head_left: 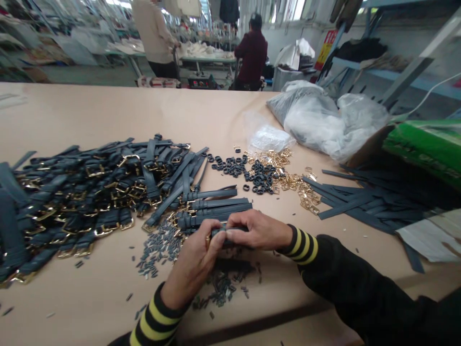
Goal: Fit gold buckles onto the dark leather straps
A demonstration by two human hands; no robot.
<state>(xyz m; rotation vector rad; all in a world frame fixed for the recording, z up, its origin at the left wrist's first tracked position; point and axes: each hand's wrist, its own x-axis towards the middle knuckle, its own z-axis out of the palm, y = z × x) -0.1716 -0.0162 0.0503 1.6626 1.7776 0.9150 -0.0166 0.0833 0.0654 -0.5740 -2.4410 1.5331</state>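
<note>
My left hand [198, 254] and my right hand [261, 230] meet at the front middle of the table, fingers pinched on a dark blue-grey strap [234, 241]. A bit of gold metal shows by my left fingers, and the fingers hide much of the strap. Just beyond my hands lies a row of similar straps [223, 206] with gold buckles at their left ends. Small dark oblong pieces [154, 250] are scattered left of my left hand. More small pieces [221, 290] lie below my hands, near a short dark strip [234, 265].
A large heap of buckled straps [82, 192] covers the left. Dark strap loops [261, 178] and gold buckles [306, 192] lie beyond my hands. Plain strips [360, 202], a green box [425, 149] and plastic bags [313, 115] occupy the right. Two people stand beyond the table.
</note>
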